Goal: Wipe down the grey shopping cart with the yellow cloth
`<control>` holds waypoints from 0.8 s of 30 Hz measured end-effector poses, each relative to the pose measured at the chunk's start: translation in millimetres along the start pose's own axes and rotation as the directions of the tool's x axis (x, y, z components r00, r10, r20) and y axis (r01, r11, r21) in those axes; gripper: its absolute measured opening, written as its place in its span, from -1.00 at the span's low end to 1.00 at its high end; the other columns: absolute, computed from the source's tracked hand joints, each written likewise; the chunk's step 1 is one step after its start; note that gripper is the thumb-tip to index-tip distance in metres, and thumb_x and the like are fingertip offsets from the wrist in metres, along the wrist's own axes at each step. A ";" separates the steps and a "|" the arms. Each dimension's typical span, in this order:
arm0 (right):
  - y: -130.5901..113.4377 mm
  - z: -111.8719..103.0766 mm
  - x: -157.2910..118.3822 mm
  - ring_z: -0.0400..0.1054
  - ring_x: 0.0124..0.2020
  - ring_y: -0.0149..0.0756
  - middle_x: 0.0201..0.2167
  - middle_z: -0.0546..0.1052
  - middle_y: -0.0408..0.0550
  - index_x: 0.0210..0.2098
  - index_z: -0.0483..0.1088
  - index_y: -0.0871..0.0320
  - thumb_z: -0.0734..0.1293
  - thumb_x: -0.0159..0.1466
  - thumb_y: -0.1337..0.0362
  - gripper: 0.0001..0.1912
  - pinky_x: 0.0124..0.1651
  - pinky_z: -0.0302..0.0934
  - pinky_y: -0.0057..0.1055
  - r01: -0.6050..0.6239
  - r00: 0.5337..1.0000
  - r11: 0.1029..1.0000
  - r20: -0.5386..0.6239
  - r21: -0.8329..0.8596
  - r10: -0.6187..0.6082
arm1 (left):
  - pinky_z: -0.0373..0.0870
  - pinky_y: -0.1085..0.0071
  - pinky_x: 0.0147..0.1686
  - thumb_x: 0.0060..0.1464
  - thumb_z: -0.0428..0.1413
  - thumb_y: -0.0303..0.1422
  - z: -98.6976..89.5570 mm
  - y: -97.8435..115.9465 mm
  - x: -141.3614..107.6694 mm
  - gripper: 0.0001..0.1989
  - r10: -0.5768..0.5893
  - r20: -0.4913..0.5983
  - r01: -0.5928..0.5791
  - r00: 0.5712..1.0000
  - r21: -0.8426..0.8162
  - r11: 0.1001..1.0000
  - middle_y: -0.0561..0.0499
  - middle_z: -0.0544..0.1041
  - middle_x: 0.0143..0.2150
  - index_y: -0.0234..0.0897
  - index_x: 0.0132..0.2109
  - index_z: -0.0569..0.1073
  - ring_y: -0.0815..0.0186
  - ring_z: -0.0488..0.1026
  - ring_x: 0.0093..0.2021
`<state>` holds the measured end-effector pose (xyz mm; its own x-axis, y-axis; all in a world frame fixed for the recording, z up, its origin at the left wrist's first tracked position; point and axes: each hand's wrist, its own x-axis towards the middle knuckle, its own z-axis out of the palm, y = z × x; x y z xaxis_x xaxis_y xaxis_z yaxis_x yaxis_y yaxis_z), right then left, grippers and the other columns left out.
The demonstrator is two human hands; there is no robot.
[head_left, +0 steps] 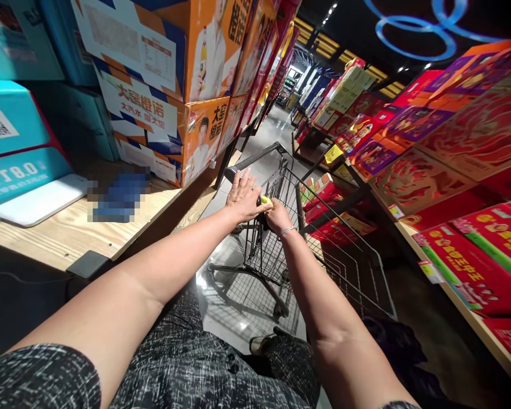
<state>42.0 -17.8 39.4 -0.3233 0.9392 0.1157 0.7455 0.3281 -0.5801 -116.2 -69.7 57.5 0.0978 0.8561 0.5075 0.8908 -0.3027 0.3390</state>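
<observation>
Ahead of me stands a black wire shopping cart [340, 250], which looks tilted in the view. My left hand [243, 196] is over its handle [234, 172] with the fingers spread and the palm down. Right beside it, my right hand [277, 215] has its fingers curled at the cart's handle area; a bracelet circles the wrist. A small yellow-green thing [265, 200] shows between the two hands. The right hand's fingertips are partly hidden, so what they grip cannot be made out.
A wooden table [89, 238] on the left bears stacked orange boxes [204, 136], teal boxes [17, 170] and a white flat device [38, 201]. Red gift boxes [472, 261] line a shelf on the right. The aisle floor [272, 128] runs ahead between displays.
</observation>
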 end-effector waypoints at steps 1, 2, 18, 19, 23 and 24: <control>1.6 0.6 3.6 0.29 -0.35 -0.29 -0.37 0.47 -0.09 -0.20 0.34 0.12 0.22 0.23 0.15 -0.78 -0.21 0.22 -0.39 -0.003 1.000 0.999 0.000 0.052 0.003 | -0.44 -0.15 0.38 0.16 0.02 0.08 1.6 -1.4 4.7 -0.43 -0.017 -0.002 0.017 1.000 0.008 1.000 -0.21 0.20 0.37 -0.31 0.05 0.47 -0.09 -0.28 0.46; 2.8 0.7 6.9 0.26 -0.37 -0.32 -0.40 0.46 -0.12 -0.23 0.33 0.11 0.24 0.21 0.14 -0.79 -0.23 0.21 -0.40 -0.007 1.000 0.995 0.006 0.102 0.007 | -0.44 -0.16 0.38 0.14 0.03 0.11 3.0 -3.0 9.0 -0.40 -0.033 -0.001 0.033 0.999 0.014 0.999 -0.24 0.18 0.38 -0.33 0.03 0.48 -0.10 -0.31 0.46; 18.0 -19.6 43.0 0.17 -0.44 -0.48 -0.43 0.35 -0.25 -0.30 0.26 0.10 0.42 -0.01 0.06 -0.61 -0.37 0.12 -0.51 -0.067 0.948 0.837 0.296 0.544 -0.116 | -0.47 -0.15 0.38 0.11 0.11 -0.32 27.0 -50.0 53.2 -0.85 0.018 -0.077 -0.026 0.997 -0.109 0.994 -0.11 0.24 0.32 -0.23 -0.16 0.42 0.01 -0.31 0.47; 25.2 -24.5 48.7 0.19 -0.43 -0.47 -0.42 0.36 -0.25 -0.28 0.27 0.10 0.44 -0.03 0.07 -0.59 -0.36 0.14 -0.51 -0.071 0.951 0.826 0.288 0.559 -0.114 | -0.47 -0.17 0.37 0.09 0.12 -0.33 28.9 -51.6 56.2 -0.83 0.017 -0.082 -0.027 0.996 -0.123 0.992 -0.10 0.24 0.32 -0.22 -0.13 0.42 -0.01 -0.32 0.47; 75.0 -39.6 71.3 0.28 -0.38 -0.43 -0.35 0.41 -0.22 -0.20 0.26 0.09 0.44 -0.03 0.12 -0.55 -0.28 0.24 -0.46 -0.047 0.997 0.820 0.070 0.570 0.008 | -0.45 -0.22 0.37 0.01 0.12 -0.39 34.8 -59.7 68.3 -0.71 0.021 -0.087 -0.036 0.996 -0.167 0.985 -0.07 0.27 0.29 -0.18 -0.06 0.42 -0.05 -0.32 0.47; 91.2 -40.4 74.5 0.29 -0.36 -0.41 -0.33 0.42 -0.21 -0.18 0.25 0.08 0.42 -0.01 0.12 -0.56 -0.25 0.27 -0.44 -0.052 0.998 0.838 0.004 0.543 0.059 | -0.45 -0.22 0.37 0.00 0.12 -0.40 35.9 -62.4 71.3 -0.68 0.022 -0.090 -0.038 0.996 -0.177 0.983 -0.06 0.28 0.27 -0.16 -0.05 0.42 -0.05 -0.32 0.47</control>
<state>109.5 86.2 27.7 -0.2811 0.9566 0.0775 0.3255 0.1709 -0.9300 -148.9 25.3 44.0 0.0773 0.8082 0.5838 0.7937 -0.4042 0.4545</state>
